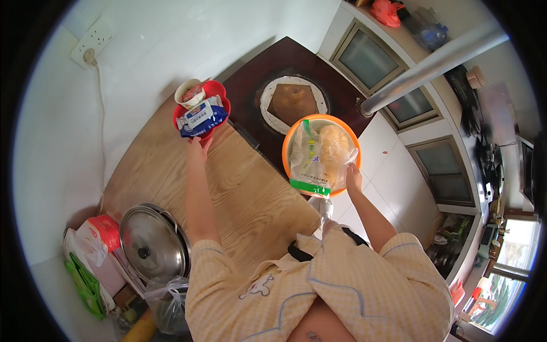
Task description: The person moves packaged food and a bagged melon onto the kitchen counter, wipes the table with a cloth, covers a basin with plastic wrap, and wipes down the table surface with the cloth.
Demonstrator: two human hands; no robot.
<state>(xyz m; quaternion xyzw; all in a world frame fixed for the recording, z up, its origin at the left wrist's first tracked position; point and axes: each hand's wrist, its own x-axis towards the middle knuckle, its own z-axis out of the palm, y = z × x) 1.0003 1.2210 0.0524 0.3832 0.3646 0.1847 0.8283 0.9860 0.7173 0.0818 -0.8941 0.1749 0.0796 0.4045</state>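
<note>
At the far end of the wooden table, my left hand point(200, 146) is closed on the near edge of a red scalloped dish point(224, 91). In that dish are a blue-and-white packet point(203, 118) and a white cup point(185, 94) with something reddish in it. My right hand point(353, 175) grips the right rim of an orange-rimmed basin point(292, 123), its thumb against the plastic. A clear plastic bag with green print point(306, 157) lies in the basin beside a bagged pale yellow lump point(335, 143). Part of the basin is hidden under the bags.
A wooden table point(245, 199) stands beside a dark tabletop point(245, 102) with a round, white-ringed inset point(293, 105). A lidded metal pot point(151, 242) sits at the left near bags. A metal pipe point(433, 65) rises from the dark tabletop's right corner. Cabinets line the right.
</note>
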